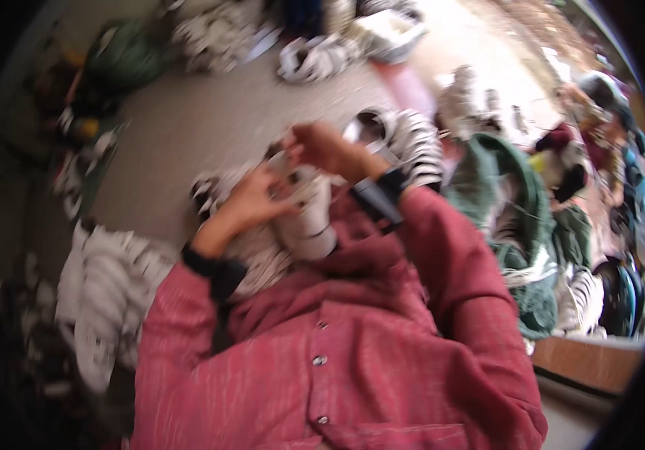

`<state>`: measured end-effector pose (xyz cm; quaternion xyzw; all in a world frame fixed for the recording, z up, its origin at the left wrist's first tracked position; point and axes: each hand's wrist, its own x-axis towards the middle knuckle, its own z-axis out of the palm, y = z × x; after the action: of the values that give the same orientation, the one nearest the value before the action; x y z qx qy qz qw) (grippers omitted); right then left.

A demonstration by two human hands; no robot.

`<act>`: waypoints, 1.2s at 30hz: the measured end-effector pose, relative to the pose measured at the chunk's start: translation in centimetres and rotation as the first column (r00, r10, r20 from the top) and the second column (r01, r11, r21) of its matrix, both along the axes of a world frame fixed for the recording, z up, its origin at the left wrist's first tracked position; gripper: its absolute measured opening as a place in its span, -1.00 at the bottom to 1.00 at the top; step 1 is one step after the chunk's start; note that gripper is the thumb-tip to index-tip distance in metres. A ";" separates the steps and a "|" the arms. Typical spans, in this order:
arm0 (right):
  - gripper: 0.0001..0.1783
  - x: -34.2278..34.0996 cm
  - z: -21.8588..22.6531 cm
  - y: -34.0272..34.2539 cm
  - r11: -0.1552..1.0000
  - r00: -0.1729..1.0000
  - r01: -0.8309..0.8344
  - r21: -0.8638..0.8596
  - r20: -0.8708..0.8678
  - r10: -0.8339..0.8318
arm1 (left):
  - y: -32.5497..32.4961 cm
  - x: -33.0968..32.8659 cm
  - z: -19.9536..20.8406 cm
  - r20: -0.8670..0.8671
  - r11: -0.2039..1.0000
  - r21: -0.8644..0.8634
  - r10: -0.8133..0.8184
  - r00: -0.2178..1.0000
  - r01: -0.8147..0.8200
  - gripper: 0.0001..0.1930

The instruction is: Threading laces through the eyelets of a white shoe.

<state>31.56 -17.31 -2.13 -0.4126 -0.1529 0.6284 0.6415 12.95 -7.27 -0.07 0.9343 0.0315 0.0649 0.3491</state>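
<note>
A pale, cup-like rolled piece (313,229) with a thin dark line around it rests tilted at my lap, blurred by motion. My left hand (251,201) is against its upper left side, fingers curved round its top end. Just above it, my right hand (321,150) is bent inward with its fingers curled; whether something small is between them I cannot make out. Under my left forearm lies a bundle of pale, ribbed soft strips (262,259). Close to my right wrist stand a shiny round metal container (371,127) and a black-and-white striped stack (416,146).
A heap of whitish layered material (108,289) lies at my left. To my right are a large green net-like bundle (487,172) and more striped bundles. Farther off are a white sack (390,36), pale coils (318,60) and a dark green bag (123,56) on the grey floor (180,135).
</note>
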 end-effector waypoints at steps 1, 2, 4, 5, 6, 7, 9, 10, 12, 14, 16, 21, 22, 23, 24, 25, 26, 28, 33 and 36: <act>-0.76 -0.4 1.2 0.3 0.999 0.991 0.050 0.010 -0.126 -0.049 | -0.2 -0.2 0.5 -0.072 0.999 -0.043 0.027 0.997 -0.030 -0.70; -0.77 0.2 0.8 0.6 0.995 0.996 0.076 0.062 -0.044 -0.073 | 0.2 0.0 0.1 -0.017 0.999 -0.048 -0.011 1.000 0.010 -0.71; -0.79 1.7 1.0 1.0 0.982 0.973 0.177 0.073 -0.165 -0.163 | 0.5 -0.4 0.3 -0.088 0.987 -0.162 -0.013 0.996 -0.002 -0.77; -0.80 3.5 1.3 1.1 0.964 0.952 0.248 0.095 -0.206 -0.224 | 0.8 -0.1 0.5 -0.147 0.967 -0.252 0.000 0.989 -0.038 -0.80; -0.80 5.2 1.6 1.1 0.943 0.926 0.316 0.108 -0.249 -0.282 | 1.0 0.0 0.6 -0.206 0.936 -0.343 0.010 0.978 -0.082 -0.82; -0.80 6.5 2.1 0.9 0.917 0.894 0.390 0.081 -0.270 -0.357 | 1.2 -0.2 0.4 -0.214 0.933 -0.346 0.025 0.977 -0.099 -0.82; -0.78 10.0 2.9 -0.2 0.860 0.833 0.507 0.058 -0.289 -0.471 | 1.6 -0.6 0.1 -0.211 0.896 -0.434 0.004 0.977 -0.097 -0.83; -0.77 11.9 3.0 -0.9 0.839 0.814 0.540 0.061 -0.292 -0.503 | 1.6 -0.7 0.0 -0.218 0.893 -0.439 0.003 0.976 -0.100 -0.83; -0.84 12.9 4.1 -2.6 0.807 0.799 0.571 0.152 -0.328 -0.504 | 1.5 -0.7 0.3 -0.155 0.961 -0.272 -0.005 0.988 -0.038 -0.78; -0.83 14.0 4.1 -3.3 0.801 0.784 0.590 0.100 -0.306 -0.540 | 0.5 -0.7 1.0 -0.111 0.998 -0.048 0.037 0.993 -0.043 -0.75; -0.84 14.5 3.9 -3.8 0.817 0.797 0.569 0.092 -0.306 -0.520 | -0.3 -0.3 1.0 -0.080 0.985 0.133 0.125 0.989 -0.114 -0.75; -0.92 13.7 3.2 -2.8 0.851 0.848 0.523 0.054 -0.131 -0.513 | -0.4 -0.4 0.8 -0.104 0.986 0.062 0.159 0.982 -0.154 -0.83; -0.90 12.9 3.6 -2.7 0.832 0.832 0.554 -0.027 -0.021 -0.555 | -0.4 -0.3 0.7 -0.129 0.971 -0.137 0.177 0.976 -0.195 -0.86; -0.82 13.7 2.7 -2.8 0.877 0.876 0.480 0.015 -0.052 -0.479 | -0.3 -0.2 0.8 -0.157 0.915 -0.330 0.192 0.969 -0.234 -0.88; -0.82 13.7 2.4 -2.9 0.879 0.878 0.477 0.016 -0.059 -0.476 | -0.2 -0.2 0.9 -0.162 0.915 -0.325 0.195 0.967 -0.239 -0.88; -0.81 13.6 2.1 -3.1 0.877 0.877 0.479 0.044 -0.060 -0.476 | -0.1 -0.1 1.0 -0.230 0.872 -0.407 0.191 0.954 -0.273 -0.89; -0.80 13.4 2.0 -3.1 0.875 0.878 0.479 0.074 -0.058 -0.475 | 0.1 0.2 1.3 -0.294 0.818 -0.484 0.182 0.938 -0.310 -0.90; -0.80 15.9 0.8 -3.7 0.904 0.906 0.418 0.089 -0.109 -0.408 | 1.1 0.7 1.4 -0.399 0.755 -0.525 0.191 0.897 -0.394 -0.89; -0.81 23.5 -1.7 -8.8 0.798 0.773 0.598 0.069 -0.313 -0.552 | 2.5 1.5 2.5 -0.513 0.714 -0.626 -0.073 0.855 -0.315 -0.94; -0.79 27.3 -1.5 -14.0 0.668 0.645 0.735 0.118 -0.426 -0.634 | 2.8 1.8 2.7 -0.530 0.768 -0.574 -0.084 0.844 -0.284 -0.93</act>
<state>58.91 -31.31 -3.64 -0.2258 0.0455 0.3696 0.9002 14.74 -4.45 2.59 0.7392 0.1975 -0.1885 0.6156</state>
